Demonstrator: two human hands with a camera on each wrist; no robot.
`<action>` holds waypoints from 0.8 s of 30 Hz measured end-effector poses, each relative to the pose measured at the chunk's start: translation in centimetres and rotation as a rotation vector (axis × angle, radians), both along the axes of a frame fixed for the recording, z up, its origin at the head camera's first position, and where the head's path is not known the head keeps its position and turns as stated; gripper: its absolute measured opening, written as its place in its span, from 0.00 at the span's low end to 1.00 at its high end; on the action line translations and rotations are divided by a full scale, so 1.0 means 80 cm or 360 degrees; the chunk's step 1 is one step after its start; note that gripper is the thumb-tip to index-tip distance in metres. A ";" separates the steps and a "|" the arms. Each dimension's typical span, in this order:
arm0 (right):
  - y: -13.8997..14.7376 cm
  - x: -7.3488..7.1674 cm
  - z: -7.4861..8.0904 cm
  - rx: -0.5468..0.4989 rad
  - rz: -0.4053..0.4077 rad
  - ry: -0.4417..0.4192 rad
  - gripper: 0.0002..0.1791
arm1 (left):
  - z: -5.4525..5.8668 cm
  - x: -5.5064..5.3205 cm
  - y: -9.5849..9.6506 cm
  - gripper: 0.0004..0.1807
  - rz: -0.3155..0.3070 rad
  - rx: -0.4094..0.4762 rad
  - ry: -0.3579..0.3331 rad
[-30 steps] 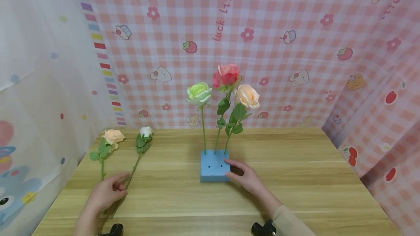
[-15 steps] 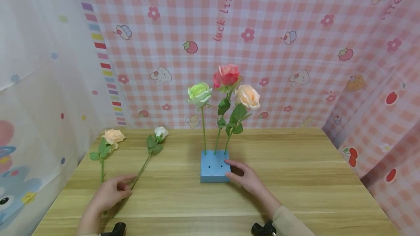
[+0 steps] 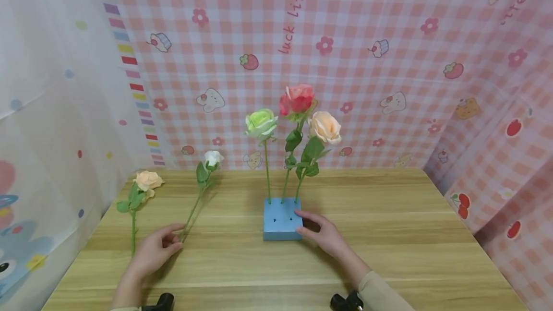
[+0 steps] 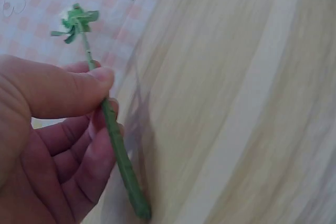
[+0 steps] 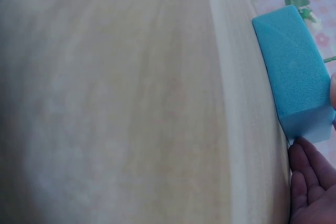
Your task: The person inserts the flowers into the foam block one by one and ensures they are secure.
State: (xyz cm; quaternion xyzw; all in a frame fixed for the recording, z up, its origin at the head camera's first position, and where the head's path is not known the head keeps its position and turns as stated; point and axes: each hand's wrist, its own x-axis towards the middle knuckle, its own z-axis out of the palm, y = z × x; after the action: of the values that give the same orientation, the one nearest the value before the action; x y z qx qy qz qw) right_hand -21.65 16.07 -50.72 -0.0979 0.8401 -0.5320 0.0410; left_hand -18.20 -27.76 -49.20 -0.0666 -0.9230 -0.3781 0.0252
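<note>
My left hand pinches the lower stem of a white rose between thumb and fingers. In the left wrist view the green stem runs past the thumb, its cut end below the hand and the bloom tilted away. My right hand touches the right side of a blue foam block, fingers extended; only part of this hand shows in the right wrist view. Standing in the block's back row are a green rose, a pink-red rose and a peach rose. Two small holes show in front of them.
Another peach rose lies on the wooden table at the left, its lower stem behind my left hand. Black camera mounts sit by both wrists. Patterned cloth hangs behind and along the sides.
My left hand has moved right and slightly away from me with the white rose, whose bloom has swung right and risen off the table. My right hand stays at the block.
</note>
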 end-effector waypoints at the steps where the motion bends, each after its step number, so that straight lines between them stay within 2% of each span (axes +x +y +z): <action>1: 0.000 0.000 0.000 -0.0002 0.0000 0.0000 0.26 | 0.000 0.000 0.003 0.23 0.0007 -0.0001 0.0026; 4: 0.000 0.000 0.000 -0.0007 0.0000 0.0000 0.25 | 0.001 0.000 0.011 0.22 0.0020 0.0037 0.0093; 10: -0.001 -0.001 -0.002 -0.0005 -0.0020 0.0003 0.25 | -0.002 -0.005 0.022 0.22 -0.0016 0.0139 0.0194; 19: 0.000 -0.001 -0.001 -0.0014 -0.0015 -0.0001 0.25 | 0.003 -0.010 0.044 0.23 -0.0026 0.0375 0.0228; 24: 0.000 0.000 0.000 -0.0023 -0.0014 -0.0001 0.25 | 0.008 -0.011 0.058 0.23 -0.0030 0.0514 0.0180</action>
State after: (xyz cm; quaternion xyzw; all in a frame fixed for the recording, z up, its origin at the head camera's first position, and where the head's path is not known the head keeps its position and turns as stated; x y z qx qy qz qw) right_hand -21.67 16.05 -50.74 -0.0943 0.8367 -0.5382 0.0382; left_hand -19.11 -23.12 -48.54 -0.0917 -0.8467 -0.5174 0.0840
